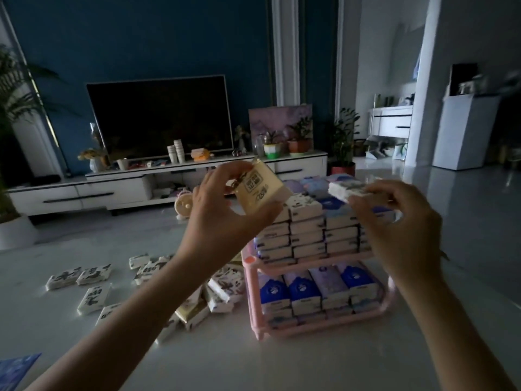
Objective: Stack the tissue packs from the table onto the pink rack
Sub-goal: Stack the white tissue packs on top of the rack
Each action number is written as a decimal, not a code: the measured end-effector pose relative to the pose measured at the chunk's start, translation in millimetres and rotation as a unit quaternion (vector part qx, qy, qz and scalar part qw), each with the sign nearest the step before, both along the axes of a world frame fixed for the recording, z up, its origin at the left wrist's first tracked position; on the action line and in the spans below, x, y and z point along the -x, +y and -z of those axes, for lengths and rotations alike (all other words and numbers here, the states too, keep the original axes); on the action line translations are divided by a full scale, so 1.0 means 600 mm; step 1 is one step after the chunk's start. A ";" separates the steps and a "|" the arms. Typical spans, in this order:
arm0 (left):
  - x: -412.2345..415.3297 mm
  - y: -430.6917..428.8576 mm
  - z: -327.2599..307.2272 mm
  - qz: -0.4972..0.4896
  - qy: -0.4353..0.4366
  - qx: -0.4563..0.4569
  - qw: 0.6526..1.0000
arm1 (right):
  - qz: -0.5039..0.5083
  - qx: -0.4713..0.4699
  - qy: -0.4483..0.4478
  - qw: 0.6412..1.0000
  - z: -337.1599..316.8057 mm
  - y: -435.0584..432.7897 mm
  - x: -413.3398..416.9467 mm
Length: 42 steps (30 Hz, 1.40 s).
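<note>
My left hand (225, 213) grips a cream-yellow tissue pack (262, 190), held up in the air left of the rack's top. My right hand (394, 218) pinches a white patterned tissue pack (345, 189) above the rack's upper stacks. The pink rack (390, 299) stands on the white table (225, 362) with two shelves. White packs (307, 232) are stacked several high on its upper shelf. Blue and purple packs (301, 292) fill the lower shelf. Loose white-and-black packs (93, 273) lie scattered on the table left of the rack.
A blue pack (17, 368) pokes in at the table's bottom left corner. Beyond the table stand a TV (160, 117) on a low white cabinet (112, 190), potted plants (342, 136) and a shiny floor on the right.
</note>
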State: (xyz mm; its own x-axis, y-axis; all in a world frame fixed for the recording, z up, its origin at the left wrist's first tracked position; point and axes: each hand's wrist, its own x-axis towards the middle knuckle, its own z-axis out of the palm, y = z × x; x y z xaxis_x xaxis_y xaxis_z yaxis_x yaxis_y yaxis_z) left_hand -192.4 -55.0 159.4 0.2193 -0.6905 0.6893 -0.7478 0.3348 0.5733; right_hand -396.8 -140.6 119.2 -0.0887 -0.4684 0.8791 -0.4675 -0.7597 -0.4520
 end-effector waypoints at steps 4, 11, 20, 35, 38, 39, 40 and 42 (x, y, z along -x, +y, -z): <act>0.013 -0.045 -0.006 0.013 0.022 -0.019 0.999 | 0.019 -0.022 0.056 0.998 0.014 -0.014 -0.014; 0.025 -0.081 -0.016 0.031 0.051 -0.055 0.997 | 0.032 -0.024 0.091 0.995 0.019 -0.034 -0.034; 0.078 -0.112 -0.034 0.035 -0.047 -0.037 0.998 | -0.126 -0.112 -0.071 0.983 -0.037 -0.019 -0.011; 0.113 -0.140 -0.017 -0.052 -0.287 -0.234 0.927 | -0.037 -0.155 -0.103 0.982 -0.034 -0.066 0.074; 0.111 -0.134 -0.005 -0.068 -0.326 -0.213 0.919 | -0.015 -0.148 -0.063 0.987 -0.028 -0.073 0.079; 0.112 -0.134 -0.004 -0.070 -0.334 -0.201 0.918 | -0.005 -0.143 -0.051 0.988 -0.027 -0.075 0.078; 0.113 -0.134 -0.004 -0.068 -0.336 -0.192 0.919 | 0.006 -0.138 -0.039 0.990 -0.025 -0.076 0.077; 0.114 -0.137 -0.003 -0.065 -0.338 -0.190 0.920 | 0.022 -0.135 -0.020 0.990 -0.021 -0.077 0.073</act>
State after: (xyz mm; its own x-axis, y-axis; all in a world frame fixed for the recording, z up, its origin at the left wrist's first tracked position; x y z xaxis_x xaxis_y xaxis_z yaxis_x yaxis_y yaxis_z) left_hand -261.1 -137.2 161.3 -0.0727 -0.9077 0.4133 -0.9958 0.0893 0.0208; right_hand -440.5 -187.0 131.6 -0.1471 -0.6808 0.7176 -0.4749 -0.5878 -0.6550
